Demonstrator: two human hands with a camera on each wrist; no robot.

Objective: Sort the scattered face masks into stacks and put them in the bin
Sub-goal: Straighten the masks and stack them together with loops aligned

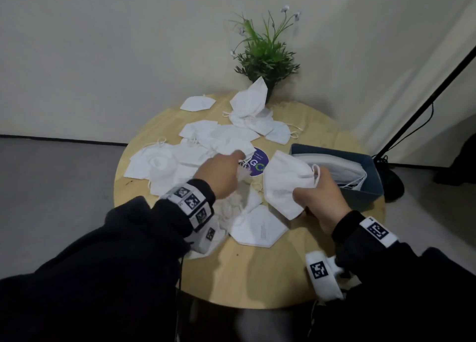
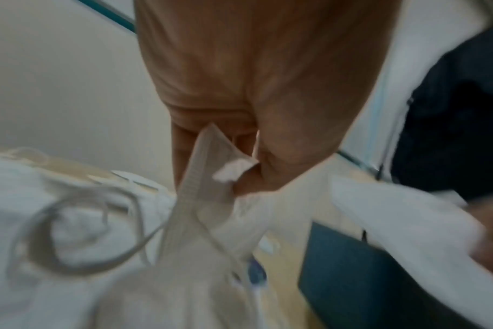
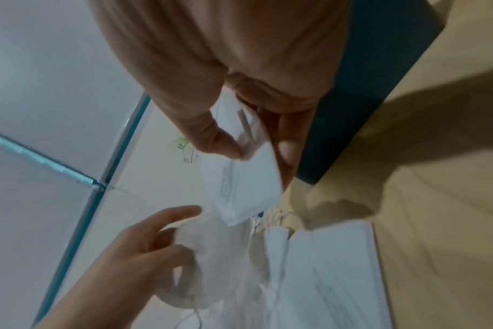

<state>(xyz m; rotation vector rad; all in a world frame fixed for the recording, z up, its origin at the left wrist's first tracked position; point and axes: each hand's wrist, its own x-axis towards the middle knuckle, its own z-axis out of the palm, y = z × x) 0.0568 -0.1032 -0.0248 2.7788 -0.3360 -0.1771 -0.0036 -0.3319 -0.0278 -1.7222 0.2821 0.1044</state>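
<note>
Several white folded face masks (image 1: 195, 151) lie scattered over the round wooden table (image 1: 257, 272). My right hand (image 1: 316, 189) holds one folded mask (image 1: 283, 182) upright just left of the blue bin (image 1: 360, 196), thumb and fingers pinching its edge (image 3: 239, 178). Inside the bin sits a stack of masks (image 1: 334, 166). My left hand (image 1: 231, 166) reaches over the middle of the pile, and the blurred left wrist view shows it pinching the edge of a mask (image 2: 200, 189). Another mask (image 1: 257, 225) lies flat below both hands.
A potted green plant (image 1: 265, 55) stands at the table's far edge with masks leaning on it. A purple round sticker (image 1: 258, 161) shows between the hands. A black stand pole (image 1: 412, 110) slants at the right. Bare wood lies along the near edge.
</note>
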